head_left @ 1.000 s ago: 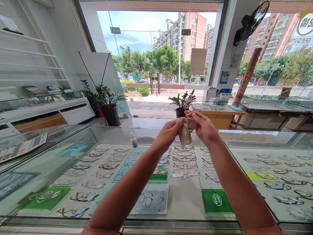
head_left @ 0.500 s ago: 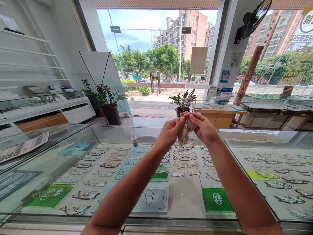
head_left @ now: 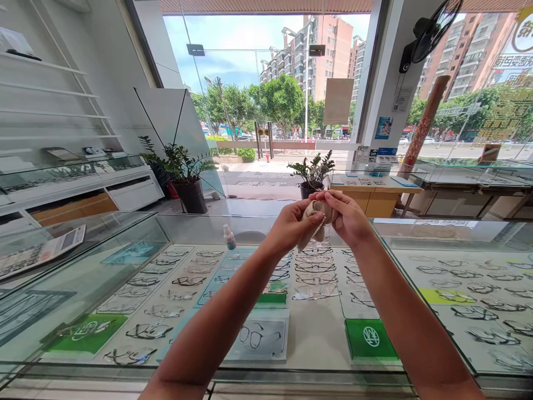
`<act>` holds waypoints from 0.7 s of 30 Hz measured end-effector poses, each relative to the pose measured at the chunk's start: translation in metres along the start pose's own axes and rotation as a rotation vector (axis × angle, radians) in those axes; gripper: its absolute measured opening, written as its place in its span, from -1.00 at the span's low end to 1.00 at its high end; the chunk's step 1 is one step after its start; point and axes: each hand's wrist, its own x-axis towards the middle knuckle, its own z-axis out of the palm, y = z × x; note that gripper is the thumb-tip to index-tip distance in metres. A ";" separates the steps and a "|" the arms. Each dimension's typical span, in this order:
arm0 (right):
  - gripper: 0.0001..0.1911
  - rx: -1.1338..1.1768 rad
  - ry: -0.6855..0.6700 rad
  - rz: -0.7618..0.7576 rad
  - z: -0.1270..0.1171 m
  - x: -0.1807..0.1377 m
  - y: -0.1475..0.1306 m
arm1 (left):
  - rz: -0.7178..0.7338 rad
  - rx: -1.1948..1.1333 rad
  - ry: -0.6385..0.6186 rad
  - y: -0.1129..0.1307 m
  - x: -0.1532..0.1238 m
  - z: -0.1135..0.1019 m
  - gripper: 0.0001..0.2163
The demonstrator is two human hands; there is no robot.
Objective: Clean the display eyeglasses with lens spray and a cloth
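Note:
Both my hands are raised together above a glass display counter point(head_left: 208, 222). My left hand point(head_left: 291, 225) pinches a beige cleaning cloth point(head_left: 312, 219) from the left. My right hand point(head_left: 347, 216) closes on the same cloth from the right, its fingers curled over the bunched top. What the cloth wraps is hidden; I cannot make out glasses in it. Below my hands, under the glass, lie rows of eyeglass frames point(head_left: 314, 266).
A small spray bottle point(head_left: 228, 238) stands on the counter left of my hands. Green logo cards point(head_left: 370, 338) sit inside the case. Potted plants point(head_left: 185, 178) stand by the shop window. A second counter point(head_left: 62, 172) runs along the left wall, another counter point(head_left: 458, 178) at the right.
The cloth hung down loosely between my fingers before; now it is bunched up under my fingertips and my hands have closed in slightly.

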 end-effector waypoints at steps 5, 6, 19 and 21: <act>-0.80 0.007 0.014 -0.013 0.000 -0.001 -0.001 | -0.006 -0.010 0.013 -0.002 -0.001 0.002 -0.55; -0.80 0.014 0.015 -0.009 0.001 -0.001 -0.001 | -0.001 -0.005 0.020 -0.002 -0.001 0.003 -0.54; -0.81 0.085 0.111 -0.062 0.007 0.000 0.003 | 0.047 -0.016 0.153 -0.009 -0.002 0.019 -0.56; -0.81 0.072 0.120 -0.066 0.008 -0.001 0.005 | 0.054 -0.020 0.170 -0.009 -0.002 0.020 -0.57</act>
